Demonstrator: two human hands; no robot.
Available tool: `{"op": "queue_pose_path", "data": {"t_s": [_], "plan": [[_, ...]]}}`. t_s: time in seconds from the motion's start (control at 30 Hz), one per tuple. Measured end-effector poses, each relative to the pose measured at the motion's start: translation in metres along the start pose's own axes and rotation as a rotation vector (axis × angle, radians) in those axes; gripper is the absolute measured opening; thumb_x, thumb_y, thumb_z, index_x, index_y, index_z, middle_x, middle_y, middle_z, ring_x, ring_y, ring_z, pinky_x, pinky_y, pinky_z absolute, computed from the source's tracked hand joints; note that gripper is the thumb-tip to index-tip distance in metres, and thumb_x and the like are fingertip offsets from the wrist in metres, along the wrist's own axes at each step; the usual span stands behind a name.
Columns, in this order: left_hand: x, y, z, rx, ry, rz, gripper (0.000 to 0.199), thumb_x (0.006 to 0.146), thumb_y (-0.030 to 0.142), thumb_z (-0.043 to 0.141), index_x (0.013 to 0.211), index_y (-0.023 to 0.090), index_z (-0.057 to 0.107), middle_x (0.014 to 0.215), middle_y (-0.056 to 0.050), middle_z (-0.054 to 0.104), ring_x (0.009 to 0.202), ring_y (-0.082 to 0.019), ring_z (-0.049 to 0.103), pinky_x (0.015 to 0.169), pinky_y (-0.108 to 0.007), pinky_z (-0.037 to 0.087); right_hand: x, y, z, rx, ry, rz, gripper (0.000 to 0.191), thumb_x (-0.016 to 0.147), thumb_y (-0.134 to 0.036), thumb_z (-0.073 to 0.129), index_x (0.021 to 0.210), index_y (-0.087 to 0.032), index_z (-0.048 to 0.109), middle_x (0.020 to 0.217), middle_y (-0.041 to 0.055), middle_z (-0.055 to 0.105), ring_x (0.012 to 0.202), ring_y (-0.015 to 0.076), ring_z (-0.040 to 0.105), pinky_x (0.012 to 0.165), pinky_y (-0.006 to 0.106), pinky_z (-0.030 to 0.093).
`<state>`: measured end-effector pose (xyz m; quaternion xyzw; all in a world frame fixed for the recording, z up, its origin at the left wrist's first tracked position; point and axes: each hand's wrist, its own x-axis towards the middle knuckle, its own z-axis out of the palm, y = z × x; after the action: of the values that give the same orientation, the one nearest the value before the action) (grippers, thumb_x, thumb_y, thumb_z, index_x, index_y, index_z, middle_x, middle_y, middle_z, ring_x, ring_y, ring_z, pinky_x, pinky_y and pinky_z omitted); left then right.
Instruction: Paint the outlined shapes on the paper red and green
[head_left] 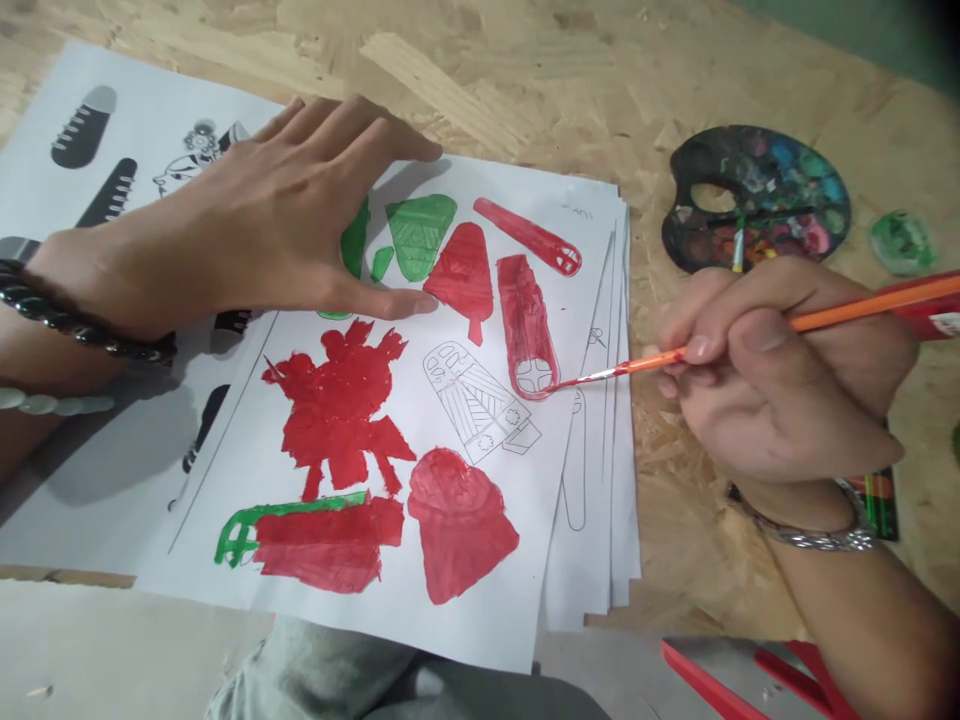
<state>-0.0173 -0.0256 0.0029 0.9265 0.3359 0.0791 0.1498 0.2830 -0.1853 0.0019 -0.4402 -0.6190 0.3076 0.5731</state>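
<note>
My right hand pinches a thin orange paintbrush. Its red-wet tip touches the lower rim of a long red-painted shape, beside a round end with a cross pattern left white. That shape is on a printed sheet of paper with several outlines filled in red and green; one patterned outline in the middle is bare. My left hand lies over the sheet's upper left part, fingers spread and thumb stretched toward a red shape. It covers part of the green shapes.
A black palette smeared with many colours lies at the upper right, another brush resting on it. Nearby is a small clear cup with green paint. More printed sheets are stacked beneath, on a chipboard table.
</note>
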Motion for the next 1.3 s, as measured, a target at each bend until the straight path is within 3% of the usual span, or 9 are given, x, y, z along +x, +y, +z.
{"op": "queue_pose_path", "data": {"t_s": [0.07,0.2,0.5,0.67,0.83,0.97,1.2,1.3], "plan": [[0.0001,0.0008,-0.0007,0.017,-0.007,-0.001,0.127,0.075,0.109,0.046,0.171,0.026,0.041,0.155,-0.014,0.050,0.150,-0.051,0.043,0.128,-0.064,0.031,0.0008,-0.0001,-0.0016,0.012,0.021,0.007,0.027,0.091,-0.032,0.079,0.067,-0.024,0.068,0.055,-0.0008,0.052,0.041,0.0140,0.044,0.028,0.029,0.025],[0.0004,0.0017,-0.0014,0.038,-0.019,0.006,0.131,0.072,0.112,0.043,0.170,0.025,0.041,0.155,-0.015,0.050,0.149,-0.051,0.045,0.127,-0.064,0.033,0.0021,0.0016,-0.0044,0.072,0.063,-0.001,0.026,0.092,-0.029,0.076,0.069,-0.021,0.067,0.057,-0.0012,0.054,0.040,0.0108,0.042,0.027,0.025,0.027],[0.0001,0.0031,-0.0010,0.109,0.003,0.013,0.138,0.075,0.115,0.028,0.169,0.016,0.044,0.151,-0.018,0.053,0.148,-0.050,0.050,0.127,-0.065,0.039,0.0007,0.0018,-0.0002,0.088,-0.019,0.017,0.026,0.093,-0.029,0.077,0.070,-0.021,0.070,0.059,0.0002,0.056,0.043,0.0136,0.048,0.029,0.028,0.027],[0.0008,-0.0001,-0.0005,0.096,-0.012,0.013,0.136,0.071,0.116,0.032,0.171,0.024,0.040,0.154,-0.016,0.051,0.149,-0.048,0.047,0.128,-0.062,0.037,0.0012,0.0017,-0.0014,0.048,0.061,-0.032,0.024,0.090,-0.028,0.080,0.069,-0.021,0.071,0.057,-0.0002,0.055,0.041,0.0127,0.045,0.028,0.027,0.026],[0.0009,0.0065,-0.0004,0.154,0.012,0.032,0.143,0.075,0.117,0.017,0.166,0.011,0.045,0.151,-0.021,0.055,0.148,-0.051,0.052,0.125,-0.065,0.042,-0.0004,-0.0003,0.0000,0.053,0.067,0.015,0.028,0.093,-0.035,0.080,0.070,-0.022,0.070,0.058,-0.0009,0.056,0.041,0.0117,0.045,0.026,0.025,0.027],[0.0005,0.0064,-0.0013,0.169,0.015,0.044,0.141,0.076,0.116,0.017,0.166,0.012,0.044,0.150,-0.021,0.055,0.146,-0.051,0.054,0.124,-0.066,0.043,-0.0001,0.0024,0.0024,0.061,0.044,0.022,0.027,0.092,-0.033,0.082,0.070,-0.022,0.071,0.055,-0.0012,0.054,0.040,0.0123,0.046,0.025,0.027,0.025],[-0.0005,0.0043,-0.0019,0.171,0.023,0.045,0.140,0.076,0.116,0.015,0.166,0.012,0.045,0.150,-0.021,0.055,0.147,-0.050,0.054,0.125,-0.064,0.043,0.0015,0.0034,0.0030,0.028,0.140,0.000,0.028,0.089,-0.034,0.086,0.067,-0.023,0.071,0.053,-0.0013,0.053,0.039,0.0134,0.045,0.023,0.028,0.023],[-0.0007,0.0065,-0.0030,0.143,0.011,0.018,0.138,0.076,0.117,0.019,0.167,0.016,0.045,0.152,-0.019,0.055,0.148,-0.049,0.052,0.127,-0.063,0.041,0.0011,0.0032,0.0031,0.056,0.098,0.034,0.029,0.091,-0.035,0.083,0.068,-0.022,0.069,0.052,-0.0024,0.052,0.037,0.0113,0.041,0.023,0.025,0.022]]}}
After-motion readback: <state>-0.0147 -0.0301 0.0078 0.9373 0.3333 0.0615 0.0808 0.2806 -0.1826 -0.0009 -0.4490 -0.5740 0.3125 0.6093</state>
